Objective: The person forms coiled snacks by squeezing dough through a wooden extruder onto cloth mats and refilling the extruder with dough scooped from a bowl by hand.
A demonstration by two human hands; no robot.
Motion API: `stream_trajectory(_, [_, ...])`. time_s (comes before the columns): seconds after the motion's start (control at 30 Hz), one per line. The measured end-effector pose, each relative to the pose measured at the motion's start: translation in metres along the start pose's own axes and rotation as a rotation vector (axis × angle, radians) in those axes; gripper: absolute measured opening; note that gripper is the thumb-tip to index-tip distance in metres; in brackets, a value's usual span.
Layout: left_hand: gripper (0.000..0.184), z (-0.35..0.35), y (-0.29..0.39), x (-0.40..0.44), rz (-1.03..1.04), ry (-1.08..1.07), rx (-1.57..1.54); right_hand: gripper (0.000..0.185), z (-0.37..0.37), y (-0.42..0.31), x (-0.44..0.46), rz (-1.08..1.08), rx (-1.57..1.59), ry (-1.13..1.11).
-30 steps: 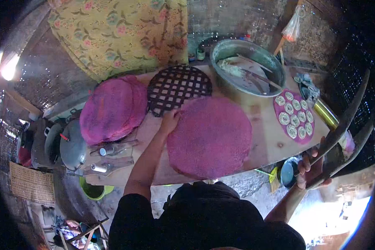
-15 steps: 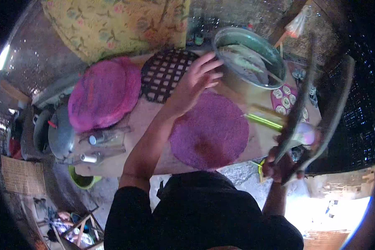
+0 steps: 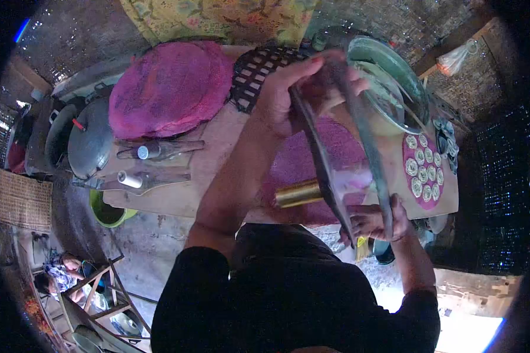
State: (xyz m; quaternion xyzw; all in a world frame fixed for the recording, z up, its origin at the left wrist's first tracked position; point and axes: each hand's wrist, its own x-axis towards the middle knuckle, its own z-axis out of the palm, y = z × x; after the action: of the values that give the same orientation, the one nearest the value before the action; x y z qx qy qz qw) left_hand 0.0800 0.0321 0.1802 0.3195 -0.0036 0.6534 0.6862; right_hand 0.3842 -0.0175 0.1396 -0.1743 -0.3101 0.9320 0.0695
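Note:
My left hand (image 3: pixel 312 82) is closed around the upper ends of a hand press (image 3: pixel 319 150) with two long dark wooden bars. Lower down, my right hand (image 3: pixel 374 222) grips the other ends of the bars. A brass-coloured cylinder (image 3: pixel 300 193) sticks out to the left between the bars, and a pale, blurred part shows between them. Beneath the press lies a round pink mat (image 3: pixel 291 156), partly hidden by my arm and the tool. Several coiled noodle-like rings (image 3: pixel 423 173) sit on a smaller pink mat to the right.
Stacked pink mats (image 3: pixel 165 88) lie at the table's left, beside a black lattice tray (image 3: pixel 256 79). Two similar wooden tools with pale cylinders (image 3: pixel 129 179) rest below them. A large basin (image 3: pixel 415 65) of pale dough-like stuff stands at the back right. A person (image 3: pixel 65 273) is at lower left.
The press has moved left, from the right side to over the pink mat. My left hand, open and empty before, has taken hold of its upper ends. The view has shifted.

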Motion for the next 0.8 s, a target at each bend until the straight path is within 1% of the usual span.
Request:
stream_trajectory(0.03, [0.053, -0.022, -0.006, -0.008, 0.005, -0.003, 0.005, 0.091, 0.001, -0.007, 0.011, 0.080, -0.114, -0.145])
stream_trajectory(0.07, [0.054, -0.042, -0.012, -0.016, -0.030, 0.079, -0.182, 0.091, -0.010, -0.003, 0.016, 0.079, -0.121, -0.149])
stream_trajectory(0.1, [0.054, -0.062, -0.019, -0.023, -0.065, 0.161, -0.374, 0.090, -0.031, 0.004, 0.019, 0.157, -0.080, -0.004])
stream_trajectory(0.13, [0.054, -0.084, -0.028, -0.031, -0.062, 0.156, -0.379, 0.089, -0.041, 0.008, 0.020, 0.235, -0.038, 0.147])
stream_trajectory(0.17, [0.055, -0.106, -0.038, -0.039, -0.004, 0.142, -0.445, 0.089, -0.037, 0.006, 0.026, 0.237, -0.044, 0.155])
stream_trajectory(0.2, [0.056, -0.124, -0.046, -0.047, 0.052, 0.132, -0.513, 0.088, -0.031, 0.005, 0.038, 0.293, -0.119, 0.253])
stream_trajectory(0.23, [0.056, -0.135, -0.049, -0.056, 0.055, 0.128, -0.521, 0.087, -0.025, 0.005, 0.050, 0.348, -0.196, 0.350])
stream_trajectory(0.27, [0.056, -0.142, -0.050, -0.066, 0.082, 0.182, -0.546, 0.080, -0.017, 0.008, 0.058, 0.371, -0.244, 0.483])
stream_trajectory(0.3, [0.055, -0.149, -0.050, -0.074, 0.108, 0.235, -0.567, 0.080, -0.012, 0.009, 0.061, 0.371, -0.247, 0.487])
stream_trajectory(0.33, [0.052, -0.151, -0.051, -0.078, 0.125, 0.336, -0.552, 0.076, -0.008, 0.010, 0.063, 0.380, -0.351, 0.522])
stream_trajectory(0.37, [0.052, -0.154, -0.052, -0.079, 0.123, 0.333, -0.552, 0.072, -0.006, 0.011, 0.065, 0.389, -0.455, 0.556])
stream_trajectory(0.4, [0.049, -0.155, -0.056, -0.080, 0.184, 0.339, -0.536, 0.072, -0.010, 0.011, 0.066, 0.387, -0.455, 0.559])
stream_trajectory(0.43, [0.047, -0.156, -0.058, -0.080, 0.246, 0.345, -0.520, 0.069, -0.014, 0.008, 0.068, 0.383, -0.531, 0.592])
stream_trajectory(0.47, [0.047, -0.160, -0.055, -0.077, 0.246, 0.346, -0.525, 0.066, -0.016, 0.006, 0.070, 0.382, -0.605, 0.627])
stream_trajectory(0.53, [0.042, -0.169, -0.046, -0.069, 0.310, 0.229, -0.442, 0.064, -0.002, 0.001, 0.076, 0.372, -0.632, 0.640])
stream_trajectory(0.57, [0.042, -0.161, -0.038, -0.072, 0.309, 0.230, -0.444, 0.063, 0.009, -0.002, 0.079, 0.355, -0.664, 0.648])
stream_trajectory(0.63, [0.059, -0.147, -0.022, -0.076, 0.219, 0.188, -0.485, 0.062, 0.023, 0.004, 0.079, 0.325, -0.615, 0.640])
stream_trajectory(0.67, [0.059, -0.144, -0.022, -0.078, 0.219, 0.188, -0.481, 0.061, 0.028, 0.006, 0.078, 0.293, -0.569, 0.630])
stream_trajectory(0.7, [0.058, -0.139, -0.024, -0.080, 0.243, 0.245, -0.468, 0.061, 0.028, 0.006, 0.072, 0.290, -0.569, 0.626])
stream_trajectory(0.73, [0.058, -0.135, -0.027, -0.082, 0.266, 0.304, -0.456, 0.060, 0.024, 0.003, 0.061, 0.342, -0.575, 0.577])
stream_trajectory(0.77, [0.058, -0.131, -0.030, -0.080, 0.266, 0.303, -0.453, 0.059, 0.024, 0.000, 0.055, 0.394, -0.583, 0.526])
stream_trajectory(0.8, [0.058, -0.125, -0.035, -0.078, 0.244, 0.314, -0.476, 0.059, 0.030, -0.004, 0.051, 0.393, -0.582, 0.525])
